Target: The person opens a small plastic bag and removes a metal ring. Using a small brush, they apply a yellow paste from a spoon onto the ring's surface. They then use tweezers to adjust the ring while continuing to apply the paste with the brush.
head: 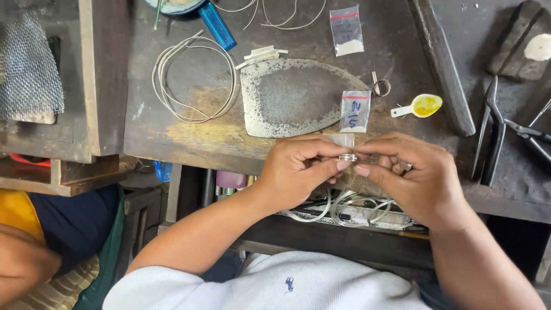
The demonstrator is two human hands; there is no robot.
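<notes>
A small silver ring (347, 157) is pinched between the fingertips of both hands at the front edge of a worn wooden workbench (189, 132). My left hand (301, 169) grips it from the left with thumb and forefinger. My right hand (410, 175) holds it from the right; a ring sits on one of its fingers. Just behind the hands lies a small clear zip bag (354, 111) with a red strip. Below the hands, coils of silver wire (350, 208) rest in an open drawer.
A flat iron-shaped metal plate (295, 97) lies mid-bench, a wire coil (192, 77) to its left. A second zip bag (346, 30), blue lighter (218, 26), small yellow spoon (422, 106), pliers (491, 132) and a metal mesh (28, 72) surround it. Another person's arm (23, 258) is at lower left.
</notes>
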